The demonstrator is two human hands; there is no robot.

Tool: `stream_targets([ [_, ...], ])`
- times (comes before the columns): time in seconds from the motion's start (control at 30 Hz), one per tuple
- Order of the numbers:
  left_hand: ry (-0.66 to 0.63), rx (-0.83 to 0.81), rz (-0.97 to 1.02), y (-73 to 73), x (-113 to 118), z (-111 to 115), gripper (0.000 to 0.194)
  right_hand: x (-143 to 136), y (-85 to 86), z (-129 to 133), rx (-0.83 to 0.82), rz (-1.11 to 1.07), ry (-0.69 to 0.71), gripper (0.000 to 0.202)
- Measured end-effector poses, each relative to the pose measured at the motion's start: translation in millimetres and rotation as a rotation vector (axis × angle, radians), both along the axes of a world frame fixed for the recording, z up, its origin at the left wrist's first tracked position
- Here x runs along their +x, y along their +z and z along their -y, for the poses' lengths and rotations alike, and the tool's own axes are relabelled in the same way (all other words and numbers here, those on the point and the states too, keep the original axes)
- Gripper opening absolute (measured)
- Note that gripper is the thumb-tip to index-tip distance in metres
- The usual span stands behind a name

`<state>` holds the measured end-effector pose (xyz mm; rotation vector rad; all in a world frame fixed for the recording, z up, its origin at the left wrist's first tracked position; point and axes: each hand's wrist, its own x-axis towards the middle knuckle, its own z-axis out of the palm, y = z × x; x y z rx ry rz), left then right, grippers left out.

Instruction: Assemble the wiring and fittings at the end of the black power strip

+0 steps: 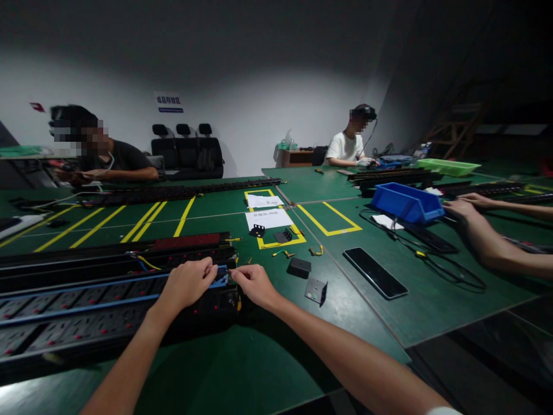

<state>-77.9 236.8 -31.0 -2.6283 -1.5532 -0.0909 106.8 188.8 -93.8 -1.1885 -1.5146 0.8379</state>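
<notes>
On green tabletop (319,346), blue-edged strip (142,295) beneath left hand (190,281), beside right (256,285).

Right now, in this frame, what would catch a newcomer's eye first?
Probably the bright blue bin, on the green table at the right, beside a co-worker's hands. Next, the left hand and right hand, close together at the near end of the long black strips on the left. The dark phone also stands out, lying right of the small black brackets.

"成品存放区" on the wall sign (169,102), print on paper (268,219) blurred
</notes>
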Motion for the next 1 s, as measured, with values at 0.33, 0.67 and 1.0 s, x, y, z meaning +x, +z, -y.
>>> stream_targets([
  [0.33,-0.002,-0.005,0.023,-1.3,-1.3,-0.4,0.034,1.1,0.8,1.9,-0.008,0.024,0.002,0.035],
  [0.67,0.006,0.006,0.021,-0.6,-0.9,-0.4,0.033,1.2,0.3,3.4,0.011,0.057,0.007,0.033],
  [1.0,0.024,0.031,0.033,-1.4,-0.7,7.1,0.03,-1.4,-4.4,6.7,0.075,0.062,0.033,0.034],
])
